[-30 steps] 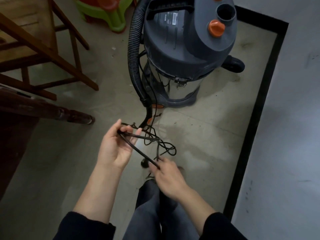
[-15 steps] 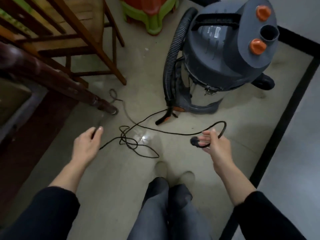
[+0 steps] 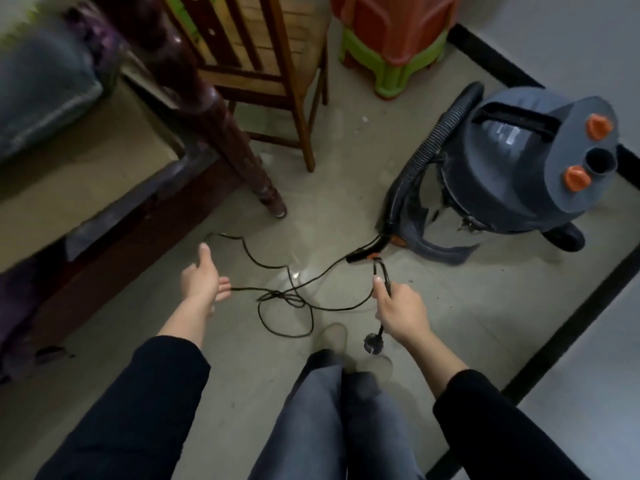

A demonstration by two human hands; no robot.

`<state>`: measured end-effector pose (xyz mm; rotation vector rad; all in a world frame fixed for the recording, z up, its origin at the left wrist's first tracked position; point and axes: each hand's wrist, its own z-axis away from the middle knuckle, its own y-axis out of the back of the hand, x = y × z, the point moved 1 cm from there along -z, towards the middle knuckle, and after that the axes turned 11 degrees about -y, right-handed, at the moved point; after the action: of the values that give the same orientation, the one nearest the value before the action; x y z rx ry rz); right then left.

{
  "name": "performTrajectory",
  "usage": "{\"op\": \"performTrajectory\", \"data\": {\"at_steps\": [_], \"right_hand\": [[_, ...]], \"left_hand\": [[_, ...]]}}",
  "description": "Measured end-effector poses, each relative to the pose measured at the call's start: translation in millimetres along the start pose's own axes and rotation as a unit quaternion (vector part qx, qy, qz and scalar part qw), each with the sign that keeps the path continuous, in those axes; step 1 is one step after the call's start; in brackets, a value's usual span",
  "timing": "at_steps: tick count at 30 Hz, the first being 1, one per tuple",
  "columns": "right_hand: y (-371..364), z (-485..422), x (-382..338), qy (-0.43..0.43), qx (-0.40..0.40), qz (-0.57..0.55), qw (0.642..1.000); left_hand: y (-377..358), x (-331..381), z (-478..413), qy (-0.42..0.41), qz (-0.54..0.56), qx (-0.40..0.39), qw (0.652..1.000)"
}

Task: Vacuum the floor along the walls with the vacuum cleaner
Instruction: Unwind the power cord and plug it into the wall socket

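floor: pale grey floor (image 3: pixel 450 323) edged by a black border strip (image 3: pixel 571 323) that runs along the white wall (image 3: pixel 571 46); dark specks lie near the strip.
vacuum cleaner: grey drum vacuum cleaner (image 3: pixel 519 168) with orange knobs stands on its castors in the corner, close to the strip. its ribbed hose (image 3: pixel 426 154) hangs down the side to the floor.
power cord: black power cord (image 3: pixel 277 299) lies in loose loops and one tangle between the two hands, leading back toward the machine's base.
right hand: right hand (image 3: pixel 401 310) grips a doubled loop of the cord, thumb up. the plug (image 3: pixel 373 344) dangles just below the fist, off the floor, probably to keep it ready for a socket.
left hand: left hand (image 3: pixel 204 282) is relaxed with fingers spread and holds nothing; the cord reaches its fingertips, contact unclear.
furniture: wooden chair (image 3: pixel 270 74), dark bedpost (image 3: pixel 221 109) and stacked plastic stools (image 3: pixel 394 46) crowd the far side.
stage: judged as setup, freeing the cord; no vacuuming done yet.
risk: the tangle could snag on the bedpost or a shoe (image 3: pixel 332 337).
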<state>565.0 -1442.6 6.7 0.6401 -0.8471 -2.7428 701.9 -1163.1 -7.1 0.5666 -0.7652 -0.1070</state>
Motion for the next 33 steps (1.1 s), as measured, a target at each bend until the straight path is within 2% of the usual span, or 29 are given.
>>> {"op": "performTrajectory", "data": {"at_steps": [3,6,8,9,11,13,15,16,18,22,27,29,31,33], "right_hand": [[-1,3,-23,0.005,-0.01,-0.047,0.999],[-3,7,-47,0.026,-0.01,-0.097,0.995],[-4,7,-60,0.032,0.008,-0.119,0.992],[-4,6,-64,0.032,0.025,-0.123,0.992],[-3,1,-67,0.025,0.062,-0.128,0.99],[2,-3,-64,0.018,0.091,-0.116,0.989],[6,-5,-55,0.024,0.107,-0.087,0.99],[7,-6,-49,0.031,0.111,-0.07,0.991],[10,-5,-38,0.052,0.112,-0.043,0.991],[21,1,-23,0.08,0.106,0.007,0.991],[47,9,-5,0.124,0.157,0.076,0.977],[59,17,3,0.179,0.209,0.109,0.955],[69,22,17,0.247,0.261,0.141,0.923],[78,27,34,0.256,0.232,0.153,0.926]], "left_hand": [[30,13,0,-0.159,-0.09,0.078,0.98],[57,28,11,-0.316,-0.129,0.138,0.93],[71,24,9,-0.374,-0.134,0.155,0.904],[77,18,7,-0.383,-0.149,0.153,0.899],[82,-2,3,-0.351,-0.166,0.134,0.912],[80,-20,-1,-0.25,-0.137,0.108,0.952],[66,-36,-7,-0.119,-0.057,0.069,0.989],[57,-42,-10,-0.077,-0.017,0.053,0.995],[39,-47,-13,-0.041,0.022,0.031,0.998],[-2,-48,-12,-0.066,-0.041,-0.075,0.994],[-65,-39,22,-0.127,-0.135,-0.211,0.96],[-91,-32,42,-0.161,-0.154,-0.275,0.935],[-117,-20,65,-0.229,-0.185,-0.332,0.896],[-141,-2,89,-0.307,-0.213,-0.368,0.852]]}}
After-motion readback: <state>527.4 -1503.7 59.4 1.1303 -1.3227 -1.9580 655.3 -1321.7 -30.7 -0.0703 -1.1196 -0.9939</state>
